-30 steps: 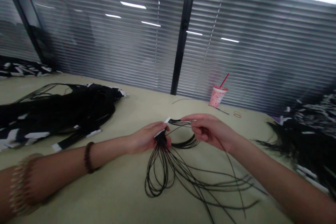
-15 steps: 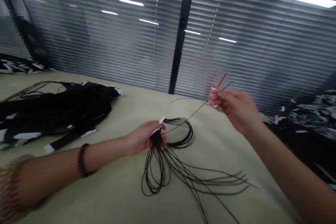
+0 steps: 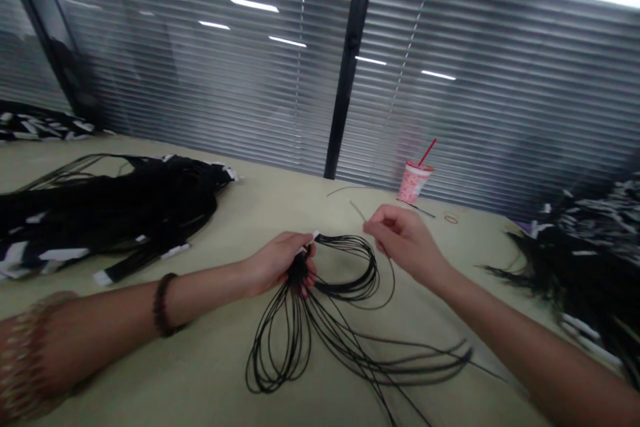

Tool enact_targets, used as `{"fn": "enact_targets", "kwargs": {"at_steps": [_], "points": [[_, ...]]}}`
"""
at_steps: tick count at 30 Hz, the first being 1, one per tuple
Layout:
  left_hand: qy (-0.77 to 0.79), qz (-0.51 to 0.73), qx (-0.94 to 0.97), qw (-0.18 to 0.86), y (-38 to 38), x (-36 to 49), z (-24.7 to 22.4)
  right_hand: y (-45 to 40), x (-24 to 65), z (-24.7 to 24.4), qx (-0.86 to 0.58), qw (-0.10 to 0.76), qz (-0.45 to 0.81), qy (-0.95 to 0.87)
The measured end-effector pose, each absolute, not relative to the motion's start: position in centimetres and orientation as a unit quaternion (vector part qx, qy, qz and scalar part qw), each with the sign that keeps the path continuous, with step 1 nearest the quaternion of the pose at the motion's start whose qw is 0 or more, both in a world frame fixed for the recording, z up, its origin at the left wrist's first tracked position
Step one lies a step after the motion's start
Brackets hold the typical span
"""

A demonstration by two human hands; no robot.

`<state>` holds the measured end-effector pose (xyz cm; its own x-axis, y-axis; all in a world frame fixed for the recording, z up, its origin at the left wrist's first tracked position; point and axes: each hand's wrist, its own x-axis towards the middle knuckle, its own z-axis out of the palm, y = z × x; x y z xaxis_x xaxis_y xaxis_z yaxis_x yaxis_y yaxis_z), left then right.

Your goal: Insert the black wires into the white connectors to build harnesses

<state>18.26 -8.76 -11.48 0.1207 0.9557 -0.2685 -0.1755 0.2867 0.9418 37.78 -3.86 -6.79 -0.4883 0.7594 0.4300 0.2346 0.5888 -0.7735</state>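
Note:
My left hand [image 3: 283, 263] is closed around a bundle of thin black cords [image 3: 299, 270], with a white tag [image 3: 315, 235] showing at the thumb. From the bundle, one set of loops [image 3: 373, 270] curves to the right, another hangs down toward me, and loose lengths trail to the lower right. Beyond the loops, my right hand [image 3: 397, 237] pinches a single thin cord [image 3: 357, 209] near its end. The end sticks out to the upper left of the fingers, and the cord droops below them in an arc back toward the bundle.
A heap of black cords with white tags [image 3: 165, 203] lies on the left of the pale table [image 3: 280, 193]. Another such heap [image 3: 590, 273] is at the right. A pink cup with a red straw [image 3: 414, 183] stands at the back, before window blinds [image 3: 480, 100].
My right hand has come down, left and closer to the bundle, and the cord in it has gone from taut to slack. The pink cup is now uncovered. My left hand keeps its grip.

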Motion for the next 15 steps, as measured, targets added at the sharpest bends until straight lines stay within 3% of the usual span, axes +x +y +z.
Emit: {"fn": "enact_targets", "kwargs": {"at_steps": [6,15], "points": [[0.509,0.402,0.427,0.630,-8.9,18.3,-11.1,-4.4,35.6,-12.4,-0.254,0.326,0.247,-0.876],[0.504,0.395,0.426,0.639,-8.7,18.0,-11.3,-4.4,35.8,-13.6,-0.266,0.327,0.212,-0.882]]}}
